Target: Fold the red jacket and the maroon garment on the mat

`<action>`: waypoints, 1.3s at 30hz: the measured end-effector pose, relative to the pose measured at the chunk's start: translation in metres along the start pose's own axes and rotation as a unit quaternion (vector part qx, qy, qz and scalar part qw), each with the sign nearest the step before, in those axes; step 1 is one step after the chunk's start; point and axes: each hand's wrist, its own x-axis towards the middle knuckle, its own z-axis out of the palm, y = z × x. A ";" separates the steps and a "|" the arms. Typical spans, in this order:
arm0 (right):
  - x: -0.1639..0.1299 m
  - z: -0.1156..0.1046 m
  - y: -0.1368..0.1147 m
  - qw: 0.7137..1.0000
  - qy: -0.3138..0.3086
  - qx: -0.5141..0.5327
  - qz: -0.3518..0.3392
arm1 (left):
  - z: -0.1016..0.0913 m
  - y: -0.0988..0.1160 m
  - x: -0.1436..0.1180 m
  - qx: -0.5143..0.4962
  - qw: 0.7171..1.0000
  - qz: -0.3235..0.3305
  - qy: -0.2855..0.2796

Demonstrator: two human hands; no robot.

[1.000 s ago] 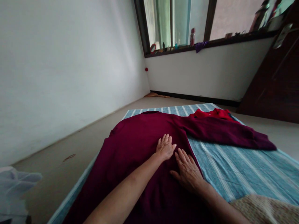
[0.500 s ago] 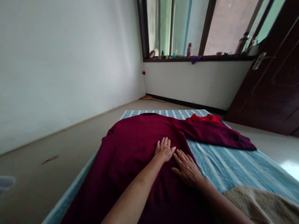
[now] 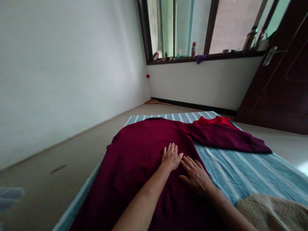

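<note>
A maroon long-sleeved sweater (image 3: 139,144) lies spread over a blue-and-white striped cloth (image 3: 223,166). Its one visible sleeve (image 3: 228,138) stretches out to the right. My left hand (image 3: 172,156) rests flat on the body of the sweater, fingers out and pointing away from me. Close beside it, my right hand (image 3: 196,175) is also laid flat on the fabric near the sweater's right edge, its fingers a little apart. Neither hand grips anything. The near part of the sweater is dark and partly hidden by my forearms.
A red garment (image 3: 214,120) lies behind the sleeve. At the lower right is a beige knitted item (image 3: 271,211). The pale floor (image 3: 79,141) runs along the left, with a thin loop (image 3: 57,169) on it. Bottles line the windowsill (image 3: 175,61); a dark door (image 3: 284,89) stands at right.
The camera view has tilted and shifted slightly. Both hands stay flat on the sweater in nearly the same places, and the sweater lies as before.
</note>
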 end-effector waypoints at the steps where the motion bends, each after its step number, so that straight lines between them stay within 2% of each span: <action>1: 0.000 0.000 0.000 1.000 0.003 0.003 -0.001 | 0.000 0.001 0.000 0.004 1.000 -0.001 -0.001; 9: 0.003 0.003 0.005 1.000 0.002 0.027 -0.007 | -0.005 0.002 0.007 0.026 1.000 -0.007 -0.005; 14: 0.003 0.003 0.006 1.000 0.003 0.028 -0.008 | -0.005 -0.002 0.019 0.015 0.999 -0.003 -0.047; 19: 0.001 0.001 0.005 0.999 0.013 0.027 -0.011 | -0.010 -0.002 0.021 0.007 0.998 -0.006 -0.062; 24: -0.004 0.000 0.009 0.998 0.031 0.032 -0.048 | -0.017 0.002 0.004 0.002 0.997 -0.019 -0.071; 29: -0.007 0.000 0.009 0.995 0.049 0.022 -0.082 | -0.010 0.000 -0.020 0.004 0.998 0.012 -0.055; 33: -0.009 0.000 0.008 0.992 0.047 0.020 -0.113 | -0.008 -0.001 -0.022 0.006 0.999 0.024 -0.038; 39: -0.011 0.001 0.009 0.990 0.053 0.021 -0.125 | -0.021 0.007 -0.029 0.010 0.999 0.003 -0.050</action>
